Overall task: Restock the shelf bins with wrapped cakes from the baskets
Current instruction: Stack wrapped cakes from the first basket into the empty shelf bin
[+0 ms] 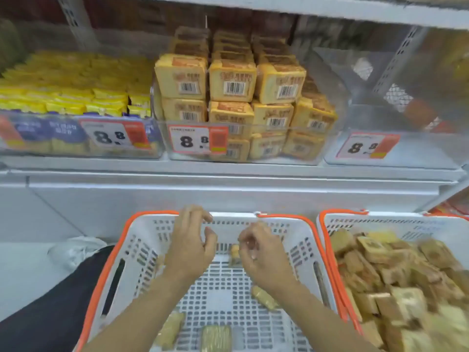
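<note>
White basket nearly bare, a few wrapped cakes on its floor, left hand and right hand over it, fingers loosely curled, grip unclear through blur, middle shelf bin stacked full, right basket heaped.

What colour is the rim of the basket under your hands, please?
Orange, on a white lattice basket; the head view shows it best.
</note>
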Motion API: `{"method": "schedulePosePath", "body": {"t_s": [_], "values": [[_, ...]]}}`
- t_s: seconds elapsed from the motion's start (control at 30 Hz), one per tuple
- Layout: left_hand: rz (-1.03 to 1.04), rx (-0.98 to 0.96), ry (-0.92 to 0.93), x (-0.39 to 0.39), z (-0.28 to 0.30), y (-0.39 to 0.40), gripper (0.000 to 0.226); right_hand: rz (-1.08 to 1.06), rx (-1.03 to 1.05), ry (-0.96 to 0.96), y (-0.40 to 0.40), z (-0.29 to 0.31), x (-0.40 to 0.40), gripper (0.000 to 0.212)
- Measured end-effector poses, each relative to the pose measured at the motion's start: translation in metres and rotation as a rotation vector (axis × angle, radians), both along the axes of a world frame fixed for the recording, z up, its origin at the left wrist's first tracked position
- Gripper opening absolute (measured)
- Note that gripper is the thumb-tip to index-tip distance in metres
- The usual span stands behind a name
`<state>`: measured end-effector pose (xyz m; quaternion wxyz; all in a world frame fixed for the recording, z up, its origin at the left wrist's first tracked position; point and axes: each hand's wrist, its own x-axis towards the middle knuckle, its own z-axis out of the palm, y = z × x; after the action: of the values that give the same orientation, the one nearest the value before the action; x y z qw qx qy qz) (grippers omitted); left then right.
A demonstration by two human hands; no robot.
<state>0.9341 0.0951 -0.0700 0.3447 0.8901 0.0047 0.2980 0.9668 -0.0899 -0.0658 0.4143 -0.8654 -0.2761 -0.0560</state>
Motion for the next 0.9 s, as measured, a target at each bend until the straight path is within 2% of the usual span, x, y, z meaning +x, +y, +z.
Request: {"method": "schedulePosePath", "body": {"t_s": [0.07, 0.13, 0.2, 0.27, 0.33, 0.4, 0.5, 0.57, 0.6, 0.67, 0.73, 0.83, 0.9], "values": [[-0.038, 0.091, 0.392, -0.036, -0.064, 0.004, 0.013, 0.048, -0.32, 0.284, -0.019, -0.068, -0.02, 0.018], [-0.044, 0.153, 0.842, -0.074, -0.111, 0.008, 0.024, 0.084, -0.644, 0.572, -0.042, -0.116, -0.037, 0.037], [-0.095, 0.221, 1.211, -0.1, -0.137, 0.009, 0.052, 0.033, -0.758, 0.742, -0.063, -0.143, -0.049, 0.056], [-0.15, 0.255, 1.407, -0.108, -0.145, 0.007, 0.071, -0.008, -0.77, 0.798, -0.074, -0.153, -0.055, 0.068], [-0.129, 0.286, 1.45, -0.106, -0.148, 0.007, 0.079, 0.059, -0.866, 0.806, -0.076, -0.154, -0.055, 0.07], [-0.048, 0.308, 1.472, -0.103, -0.155, 0.013, 0.076, 0.091, -0.909, 0.805, -0.072, -0.153, -0.052, 0.068], [-0.094, 0.254, 1.551, -0.111, -0.17, 0.028, 0.048, 0.088, -0.906, 0.804, -0.069, -0.153, -0.052, 0.065], [-0.162, 0.207, 1.569, -0.122, -0.175, 0.031, 0.04, 0.111, -0.964, 0.789, -0.071, -0.156, -0.056, 0.056], [-0.157, 0.207, 1.558, -0.127, -0.177, 0.031, 0.044, 0.115, -0.998, 0.766, -0.072, -0.156, -0.057, 0.052], [-0.091, 0.127, 1.536, -0.135, -0.174, 0.026, 0.05, 0.103, -1.081, 0.671, -0.071, -0.154, -0.059, 0.041], [-0.03, 0.068, 1.485, -0.141, -0.171, 0.018, 0.045, 0.095, -1.12, 0.65, -0.069, -0.152, -0.062, 0.032], [0.011, 0.027, 1.428, -0.143, -0.17, 0.009, 0.036, 0.149, -1.08, 0.835, -0.07, -0.152, -0.067, 0.055], [0.019, -0.125, 1.381, -0.139, -0.161, 0.003, 0.036, 0.192, -1.084, 0.912, -0.069, -0.144, -0.069, 0.065]]}}
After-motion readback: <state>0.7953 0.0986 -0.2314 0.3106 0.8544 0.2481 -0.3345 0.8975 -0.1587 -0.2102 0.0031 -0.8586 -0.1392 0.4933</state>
